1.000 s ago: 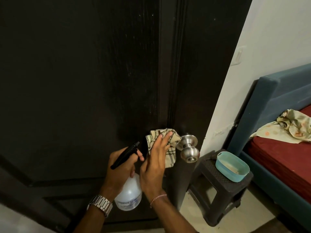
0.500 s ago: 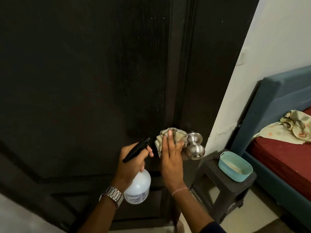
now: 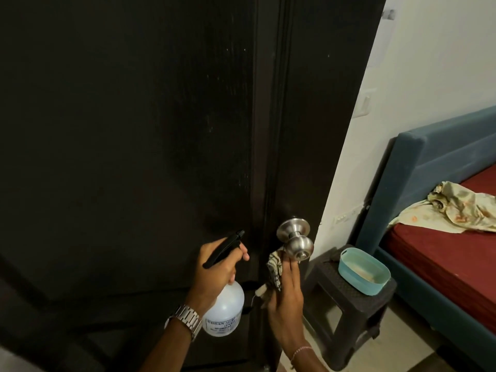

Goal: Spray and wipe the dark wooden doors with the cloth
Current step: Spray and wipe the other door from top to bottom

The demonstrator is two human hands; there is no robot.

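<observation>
The right hand [image 3: 285, 296] presses the patterned cloth [image 3: 275, 269] against the dark wooden door [image 3: 134, 130] just below the steel knob [image 3: 296, 241], its fingers laid fairly straight over the bunched fabric with the fingertips close to the knob; whether the thumb also pinches the cloth cannot be made out. The left hand [image 3: 214, 267] grips the neck of the spray bottle [image 3: 224, 310], nozzle aimed at the panel, a finger near the trigger. Judging from this, the job is in its middle stretch: the wiping is working along the lock edge of the door, low down. Pale specks and faint streaks show higher on the panel and on the moulded strip beside it, so the upper part likely needs spraying and wiping yet, as does the lower panel, which sits in shadow and is hard to read. Only this one door is in view; any others remain to be judged.
</observation>
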